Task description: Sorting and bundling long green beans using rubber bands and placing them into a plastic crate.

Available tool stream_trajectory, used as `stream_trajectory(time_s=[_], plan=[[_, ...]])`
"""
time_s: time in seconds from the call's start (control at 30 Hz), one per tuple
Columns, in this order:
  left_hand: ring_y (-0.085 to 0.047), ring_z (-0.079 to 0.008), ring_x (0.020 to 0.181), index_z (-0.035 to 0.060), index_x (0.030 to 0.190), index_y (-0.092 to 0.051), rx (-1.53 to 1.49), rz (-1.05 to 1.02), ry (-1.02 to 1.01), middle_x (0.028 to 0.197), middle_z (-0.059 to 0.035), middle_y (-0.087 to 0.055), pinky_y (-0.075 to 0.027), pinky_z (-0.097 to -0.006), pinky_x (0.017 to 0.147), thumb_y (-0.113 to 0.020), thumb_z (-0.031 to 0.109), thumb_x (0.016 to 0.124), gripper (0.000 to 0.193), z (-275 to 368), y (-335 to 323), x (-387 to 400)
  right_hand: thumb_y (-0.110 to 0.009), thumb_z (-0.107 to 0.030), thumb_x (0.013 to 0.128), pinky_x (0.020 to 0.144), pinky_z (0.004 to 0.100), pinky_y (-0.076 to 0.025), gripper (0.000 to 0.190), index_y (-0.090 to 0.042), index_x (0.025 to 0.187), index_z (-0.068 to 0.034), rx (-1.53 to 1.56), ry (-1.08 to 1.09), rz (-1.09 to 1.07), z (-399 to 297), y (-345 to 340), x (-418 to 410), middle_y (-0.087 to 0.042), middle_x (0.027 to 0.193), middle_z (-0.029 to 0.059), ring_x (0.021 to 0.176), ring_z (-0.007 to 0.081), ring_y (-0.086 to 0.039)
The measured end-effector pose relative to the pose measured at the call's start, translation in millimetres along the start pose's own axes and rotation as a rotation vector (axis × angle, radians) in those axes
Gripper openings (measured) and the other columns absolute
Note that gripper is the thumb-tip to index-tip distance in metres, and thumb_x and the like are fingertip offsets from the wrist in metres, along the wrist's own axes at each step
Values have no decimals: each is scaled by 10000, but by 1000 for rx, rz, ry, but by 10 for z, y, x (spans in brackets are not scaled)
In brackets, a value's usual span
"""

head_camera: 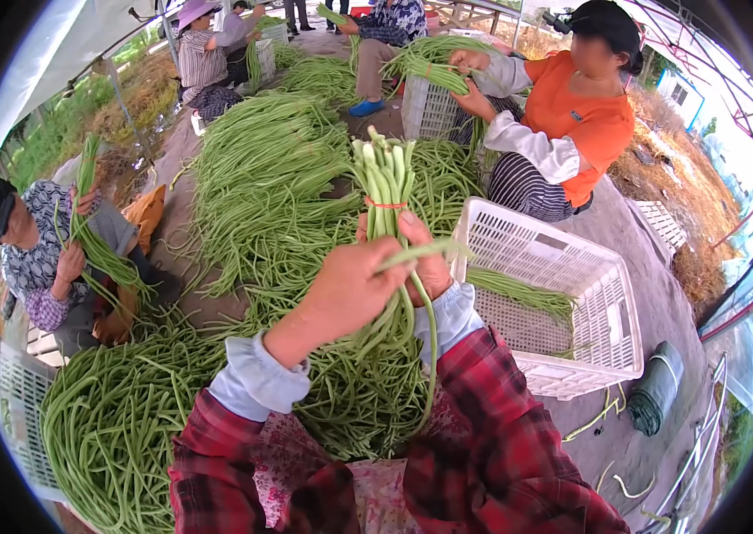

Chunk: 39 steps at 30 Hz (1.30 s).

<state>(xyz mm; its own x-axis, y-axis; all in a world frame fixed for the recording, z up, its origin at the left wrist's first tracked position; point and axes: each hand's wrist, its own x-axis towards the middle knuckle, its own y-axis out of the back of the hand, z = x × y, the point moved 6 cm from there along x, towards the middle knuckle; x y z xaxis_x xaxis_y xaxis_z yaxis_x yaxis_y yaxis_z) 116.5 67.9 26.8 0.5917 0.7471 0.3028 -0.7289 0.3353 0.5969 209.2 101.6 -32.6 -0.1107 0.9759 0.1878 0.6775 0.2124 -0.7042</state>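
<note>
A bundle of long green beans (383, 175) stands upright before me, its cut ends on top and a red rubber band (386, 203) around it. My right hand (428, 257) grips this bundle just under the band, with fingertips showing on its far side. In front of it, my left hand (350, 284) is closed on a single long bean (426, 251) that sticks out to the right, slightly blurred. Part of the bundle is hidden behind the left hand. Loose long beans (363, 394) lie heaped below both hands, against my lap.
A white plastic crate (543, 354) at right holds one bunch of beans (523, 290). Bean piles (270, 160) spread ahead, and another (123, 427) lies left. Co-workers (580, 120) hold beans at right, left and back. A rolled green sheet (657, 387) and metal tubes (697, 454) lie at right.
</note>
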Motion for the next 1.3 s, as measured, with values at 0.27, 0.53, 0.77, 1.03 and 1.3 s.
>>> stream_trajectory(time_s=[0.27, 0.53, 0.77, 1.03, 1.3], plan=[[-472, -74, 590, 1, 830, -570, -25, 362, 22, 633, -7, -538, -404, -260, 536, -659, 122, 834, 150, -221, 142, -36, -478, -378, 936, 710, 275, -502, 394, -513, 1118, -30, 97, 15, -11, 65, -8, 91, -583, 925, 62, 804, 141, -578], [-432, -41, 488, 26, 882, -567, -606, 129, 251, 699, -15, -573, -318, -195, 428, -631, 163, 864, 152, -333, 203, 26, -388, -569, 922, 606, 287, -523, 600, -514, 1208, -57, 18, -38, -93, 83, 133, 162, -620, 910, 61, 661, 136, -588], [-420, -39, 488, 50, 920, -601, -472, 52, 145, 699, 7, -555, -321, -195, 443, -543, 259, 924, 217, -396, 181, 102, -424, -564, 912, 538, 284, -514, 554, -542, 1144, -75, 30, 21, -33, 48, 8, 88, -623, 896, 51, 672, 137, -600], [-521, -124, 602, 64, 816, -554, -516, 144, 354, 662, -16, -512, -427, -271, 539, -509, 222, 923, 196, -895, 506, -577, -478, -561, 891, 589, 349, -504, 414, -551, 1021, -176, 212, 266, 130, -506, 586, 182, -581, 789, 44, 674, 203, -599], [-357, -50, 482, 93, 866, -525, -900, 648, 153, 610, 50, -394, -323, -208, 423, -458, 311, 971, 250, -1026, 1970, -996, -636, -402, 849, 734, 408, -488, 326, -567, 1070, -173, 257, 233, 382, -505, 575, 196, -613, 953, 42, 877, 196, -599]])
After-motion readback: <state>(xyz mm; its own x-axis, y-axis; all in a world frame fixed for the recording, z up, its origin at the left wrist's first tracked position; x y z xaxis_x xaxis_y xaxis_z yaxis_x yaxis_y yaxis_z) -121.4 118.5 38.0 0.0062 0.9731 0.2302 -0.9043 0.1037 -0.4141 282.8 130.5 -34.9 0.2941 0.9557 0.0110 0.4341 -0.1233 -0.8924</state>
